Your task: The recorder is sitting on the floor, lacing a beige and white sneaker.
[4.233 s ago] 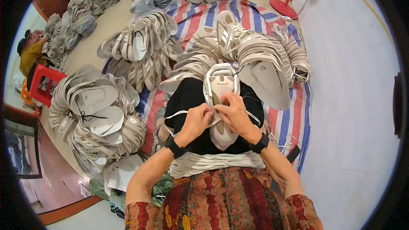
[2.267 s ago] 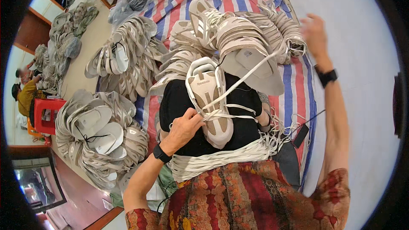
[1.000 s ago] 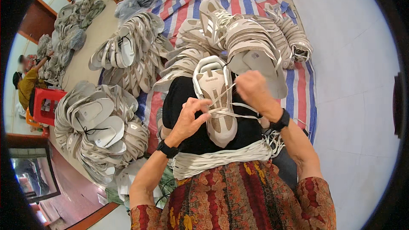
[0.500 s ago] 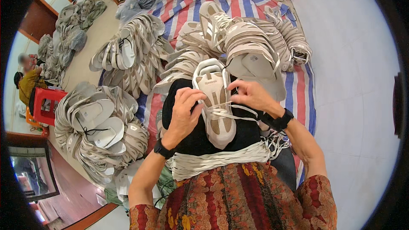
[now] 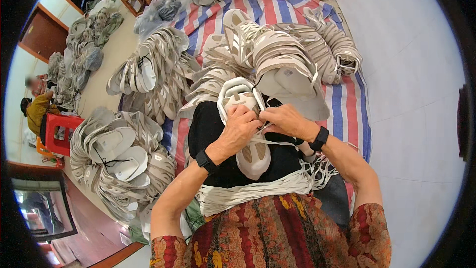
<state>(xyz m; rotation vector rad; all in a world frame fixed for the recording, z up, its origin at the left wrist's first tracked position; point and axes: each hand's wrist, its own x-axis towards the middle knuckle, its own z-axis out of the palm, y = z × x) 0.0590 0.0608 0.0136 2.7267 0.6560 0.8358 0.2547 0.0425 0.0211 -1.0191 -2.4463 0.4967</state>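
A beige and white sneaker [image 5: 254, 163] lies on the black cloth [image 5: 206, 126] over my lap, its toe pointing toward me. Over its middle my left hand [image 5: 241, 128] is closed, fingertips bunched at the lace holes; what they pinch is hidden. Beside it, my right hand [image 5: 286, 122] is pinched on the white shoelace [image 5: 278, 143] at the shoe's right edge. The two hands nearly touch. A loose lace end trails right across the cloth. Across my lap, nearer me, lies a thick bundle of white shoelaces [image 5: 253, 188].
Stacked shoe uppers [image 5: 285, 54] lie just beyond on a striped sheet [image 5: 347, 104]. More piles of uppers [image 5: 124, 159] stand at left. Farther left, a person in a yellow top [image 5: 38, 114] is beside a red stool [image 5: 62, 131]. A white wall [image 5: 416, 119] rises at right.
Both hands have come together over the shoe's middle. My left hand moved right onto the lace holes, and my right hand shifted down and left. The view tilted slightly.
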